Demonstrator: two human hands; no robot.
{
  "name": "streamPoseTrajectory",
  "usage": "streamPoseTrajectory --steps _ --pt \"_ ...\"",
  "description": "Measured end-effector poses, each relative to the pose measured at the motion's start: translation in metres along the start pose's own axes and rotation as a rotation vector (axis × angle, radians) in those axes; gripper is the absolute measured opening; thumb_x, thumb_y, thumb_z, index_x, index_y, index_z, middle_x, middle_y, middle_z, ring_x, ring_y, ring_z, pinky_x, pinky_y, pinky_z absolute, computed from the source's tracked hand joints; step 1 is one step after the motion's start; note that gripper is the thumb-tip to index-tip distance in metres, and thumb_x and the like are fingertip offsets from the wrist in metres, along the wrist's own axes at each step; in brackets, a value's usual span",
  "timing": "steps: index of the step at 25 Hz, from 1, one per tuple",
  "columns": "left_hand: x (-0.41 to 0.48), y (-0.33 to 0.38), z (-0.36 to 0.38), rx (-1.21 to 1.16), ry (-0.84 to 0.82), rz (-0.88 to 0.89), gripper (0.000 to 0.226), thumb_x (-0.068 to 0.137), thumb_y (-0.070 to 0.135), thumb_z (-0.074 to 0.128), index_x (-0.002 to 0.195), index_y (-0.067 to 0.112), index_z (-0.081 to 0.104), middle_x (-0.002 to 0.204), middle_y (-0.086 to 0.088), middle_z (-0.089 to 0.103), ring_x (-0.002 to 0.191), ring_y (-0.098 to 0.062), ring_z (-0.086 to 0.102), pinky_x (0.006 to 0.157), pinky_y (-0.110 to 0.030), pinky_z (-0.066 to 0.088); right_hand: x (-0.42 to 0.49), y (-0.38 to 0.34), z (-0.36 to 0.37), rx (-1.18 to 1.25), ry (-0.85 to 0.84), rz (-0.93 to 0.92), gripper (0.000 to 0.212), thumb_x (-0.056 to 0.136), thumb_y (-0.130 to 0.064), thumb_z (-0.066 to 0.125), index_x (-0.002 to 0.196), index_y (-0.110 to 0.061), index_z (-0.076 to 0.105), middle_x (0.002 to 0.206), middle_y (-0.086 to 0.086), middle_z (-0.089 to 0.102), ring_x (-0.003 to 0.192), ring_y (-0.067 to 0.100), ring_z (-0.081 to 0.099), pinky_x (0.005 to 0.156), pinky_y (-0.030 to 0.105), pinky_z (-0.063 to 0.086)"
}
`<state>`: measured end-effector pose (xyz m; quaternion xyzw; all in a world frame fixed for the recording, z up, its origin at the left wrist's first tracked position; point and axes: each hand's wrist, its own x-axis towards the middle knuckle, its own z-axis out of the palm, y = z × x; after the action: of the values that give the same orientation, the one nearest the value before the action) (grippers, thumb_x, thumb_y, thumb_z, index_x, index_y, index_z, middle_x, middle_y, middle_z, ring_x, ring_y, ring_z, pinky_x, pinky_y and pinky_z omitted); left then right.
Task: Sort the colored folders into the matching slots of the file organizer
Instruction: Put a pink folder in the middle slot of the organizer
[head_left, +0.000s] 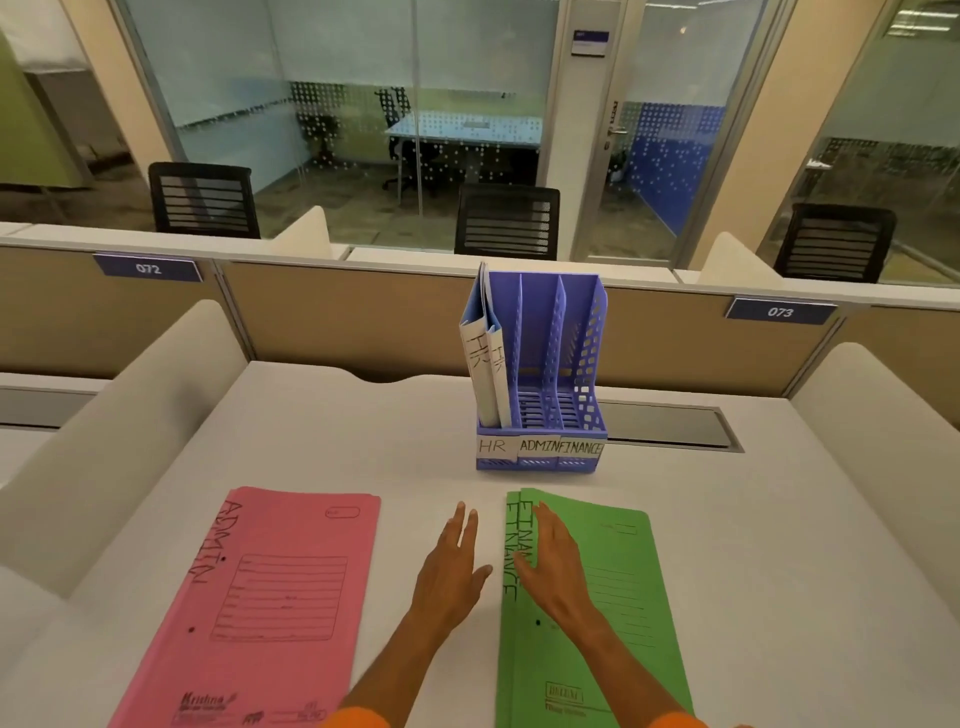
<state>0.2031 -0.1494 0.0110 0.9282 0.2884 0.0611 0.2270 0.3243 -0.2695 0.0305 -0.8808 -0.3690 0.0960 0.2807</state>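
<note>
Right hand flat on green folders; left hand spread just beside.

Worn on the head and aimed forward and down through a wide lens, close above the left hand and right hand at the near edge of the desk, with the file organizer farther off mid-frame and glass partitions beyond.
</note>
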Motion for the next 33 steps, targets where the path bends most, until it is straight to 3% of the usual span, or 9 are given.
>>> streamPoseTrajectory --steps 8,13,17,22,27,33 --pt "-0.034 -0.08 -0.041 0.037 0.047 -0.219 0.078 0.099 0.045 0.045 0.155 0.02 -0.002 0.164 -0.003 -0.009 0.151 -0.022 0.006 0.12 -0.038 0.024 0.005 -0.071 0.068 -0.024 -0.141 -0.184 0.073 0.09 -0.033 0.058 0.15 -0.011 0.021 0.159 0.008 0.018 0.147 0.022 0.018 0.119 0.033 0.018" --pt "-0.072 -0.154 -0.079 0.006 0.066 -0.417 0.078 0.099 0.041 0.047 0.155 0.018 -0.001 0.164 -0.003 -0.01 0.151 -0.023 0.006 0.118 -0.041 0.029 0.003 -0.139 0.121 0.017 -0.265 -0.311 0.074 0.089 -0.034 0.059 0.149 -0.01 0.023 0.158 0.009 0.024 0.145 0.023 0.024 0.119 0.034 0.021" --pt "-0.106 -0.203 -0.106 -0.091 0.146 -0.541 0.076 0.098 0.036 0.052 0.155 0.016 0.007 0.164 -0.005 -0.003 0.151 -0.023 0.007 0.121 -0.04 0.021 -0.006 -0.182 0.156 0.009 -0.348 -0.38 0.073 0.088 -0.032 0.057 0.149 -0.009 0.024 0.156 0.009 0.028 0.142 0.023 0.029 0.118 0.035 0.025" --pt "-0.13 -0.249 -0.133 -0.182 0.264 -0.698 0.074 0.092 0.036 0.06 0.151 0.014 0.021 0.161 -0.009 0.018 0.147 -0.025 0.023 0.118 -0.043 0.028 -0.016 -0.206 0.187 -0.024 -0.431 -0.4 0.075 0.088 -0.036 0.054 0.15 -0.011 0.02 0.158 0.008 0.023 0.143 0.022 0.026 0.119 0.033 0.019" --pt "-0.134 -0.284 -0.148 -0.535 0.362 -0.93 0.088 0.072 0.03 0.084 0.143 0.01 0.035 0.144 -0.016 0.047 0.127 -0.034 0.05 0.104 -0.046 0.045 -0.013 -0.202 0.198 -0.054 -0.48 -0.368 0.075 0.086 -0.037 0.054 0.149 -0.013 0.021 0.155 0.006 0.028 0.139 0.022 0.03 0.118 0.037 0.025" --pt "-0.124 -0.294 -0.148 -0.646 0.368 -0.97 0.091 0.064 0.025 0.09 0.138 0.011 0.04 0.13 -0.014 0.059 0.112 -0.033 0.06 0.099 -0.049 0.049 -0.011 -0.196 0.203 -0.087 -0.491 -0.368 0.072 0.086 -0.038 0.052 0.148 -0.016 0.022 0.153 0.003 0.03 0.138 0.02 0.03 0.117 0.041 0.024"
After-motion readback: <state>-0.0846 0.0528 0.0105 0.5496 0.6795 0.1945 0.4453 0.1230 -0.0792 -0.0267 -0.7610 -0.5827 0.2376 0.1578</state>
